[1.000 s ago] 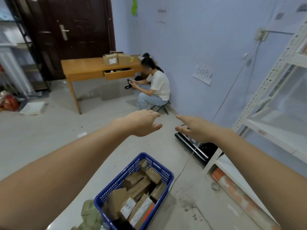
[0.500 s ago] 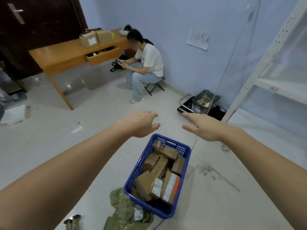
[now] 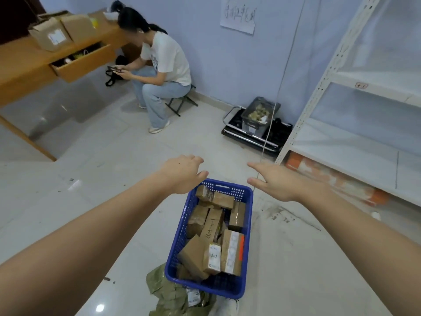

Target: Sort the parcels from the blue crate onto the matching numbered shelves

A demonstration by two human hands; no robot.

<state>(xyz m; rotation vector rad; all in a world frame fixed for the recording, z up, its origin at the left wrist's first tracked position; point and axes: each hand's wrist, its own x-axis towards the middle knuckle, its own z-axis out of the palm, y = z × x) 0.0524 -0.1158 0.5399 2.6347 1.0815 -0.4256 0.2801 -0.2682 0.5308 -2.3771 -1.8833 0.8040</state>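
Here both hands hold nothing: left hand (image 3: pixel 182 176) fingers loosely curled, right hand (image 3: pixel 276 184) fingers spread. The blue crate (image 3: pixel 247 215) sits just below the fingertips, packed with parcels (image 3: pixel 214 224). Grabbing hastily could misread a handwritten number and pick the wrong shelf (image 3: pixel 355 151).

**Blue crate, brown parcels, pale room**

The crate (image 3: pixel 248 209) is deep blue with a perforated grid pattern in its walls. The parcels (image 3: pixel 214 222) inside are brown cardboard; one bears a white label, another a white and orange strip. Olive-green bags (image 3: pixel 169 295) lie beside it. The floor (image 3: pixel 114 156) is glossy pale grey tile, the wall (image 3: pixel 227 65) light lavender-blue. The shelves (image 3: pixel 355 142) are white. The desk (image 3: pixel 22 62) is honey-coloured wood. The seated person (image 3: pixel 164 65) wears a white shirt and light blue jeans.
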